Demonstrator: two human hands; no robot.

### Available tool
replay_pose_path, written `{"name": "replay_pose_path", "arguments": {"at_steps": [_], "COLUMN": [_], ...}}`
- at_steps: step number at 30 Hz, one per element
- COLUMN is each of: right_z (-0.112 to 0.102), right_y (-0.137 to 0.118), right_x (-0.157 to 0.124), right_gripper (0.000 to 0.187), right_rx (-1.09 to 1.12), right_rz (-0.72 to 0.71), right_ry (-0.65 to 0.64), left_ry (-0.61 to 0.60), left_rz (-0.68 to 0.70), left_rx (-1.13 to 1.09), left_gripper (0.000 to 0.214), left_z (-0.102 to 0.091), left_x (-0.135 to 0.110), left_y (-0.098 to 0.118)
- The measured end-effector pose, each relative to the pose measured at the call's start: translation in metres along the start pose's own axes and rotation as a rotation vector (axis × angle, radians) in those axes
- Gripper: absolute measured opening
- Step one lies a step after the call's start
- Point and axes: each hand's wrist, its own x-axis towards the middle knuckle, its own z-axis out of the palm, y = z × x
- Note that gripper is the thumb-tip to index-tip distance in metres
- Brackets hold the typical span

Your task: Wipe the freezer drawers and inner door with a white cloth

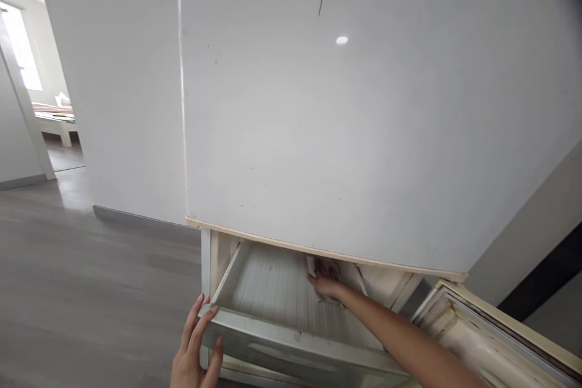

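A refrigerator's lower drawer (277, 291), pale and ribbed inside with a translucent front panel, is pulled out under the white upper door (309, 133). My left hand (194, 345) grips the front left corner of this drawer, fingers over its top edge and thumb against the front. Deep inside, near the drawer's back right, my right hand (328, 285) is closed around a small pale, cloth-like piece (311, 265). The fingers of that hand are partly shadowed, and the upper door's lower edge is just above it.
On the right, the lower refrigerator door (495, 339) stands swung open, its inner side and seal stained. A grey wood-look floor (91, 291) stretches to the left. Beyond a doorway at far left, a white low piece of furniture (57, 124) stands near a window.
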Motion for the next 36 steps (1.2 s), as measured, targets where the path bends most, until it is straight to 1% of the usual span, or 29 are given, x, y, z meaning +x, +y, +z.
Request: {"name": "replay_pose_path", "arguments": {"at_steps": [2, 4, 9, 13, 15, 17, 19, 21, 23, 26, 29, 32, 34, 36], "right_z": [0.004, 0.010, 0.025, 0.035, 0.035, 0.032, 0.026, 0.017, 0.010, 0.001, -0.002, 0.001, 0.005, 0.008], "right_y": [-0.015, -0.036, -0.103, -0.160, -0.177, -0.182, -0.173, -0.155, -0.130, -0.088, -0.044, -0.009, 0.005, 0.009], "right_x": [-0.002, -0.003, -0.010, -0.023, -0.028, -0.028, -0.026, -0.024, -0.024, -0.028, -0.033, -0.035, -0.037, -0.039], "right_gripper": [0.070, 0.072, 0.079, 0.079, 0.078, 0.075, 0.067, 0.063, 0.066, 0.070, 0.066, 0.064, 0.064, 0.065], "right_rx": [0.002, 0.001, -0.018, -0.052, -0.063, -0.079, -0.102, -0.136, -0.173, -0.219, -0.253, -0.275, -0.280, -0.274], "right_rz": [0.012, -0.029, -0.220, -0.387, -0.427, -0.460, -0.502, -0.523, -0.501, -0.424, -0.354, -0.225, -0.134, -0.099], "right_ry": [-0.045, -0.089, -0.180, -0.275, -0.305, -0.324, -0.349, -0.376, -0.382, -0.361, -0.305, -0.212, -0.147, -0.100], "left_ry": [0.003, 0.003, 0.009, -0.014, -0.037, -0.055, -0.057, -0.055, -0.054, -0.060, -0.071, -0.077, -0.071, -0.062], "left_rz": [-0.011, -0.036, 0.002, 0.008, 0.070, 0.155, 0.212, 0.236, 0.244, 0.225, 0.184, 0.167, 0.165, 0.164], "left_rx": [0.009, 0.022, 0.030, 0.079, 0.139, 0.201, 0.245, 0.266, 0.270, 0.238, 0.192, 0.174, 0.165, 0.158], "left_gripper": [0.045, 0.043, 0.046, 0.039, 0.039, 0.040, 0.042, 0.043, 0.044, 0.044, 0.044, 0.044, 0.044, 0.044], "left_z": [0.000, 0.000, 0.001, -0.002, -0.005, -0.008, -0.010, -0.011, -0.012, -0.013, -0.016, -0.019, -0.019, -0.017], "left_x": [0.000, 0.000, 0.000, 0.001, 0.002, 0.004, 0.005, 0.005, 0.005, 0.005, 0.006, 0.008, 0.008, 0.007], "left_y": [0.002, 0.004, 0.004, 0.000, -0.004, -0.007, -0.010, -0.011, -0.011, -0.009, -0.006, -0.003, -0.002, -0.002]}}
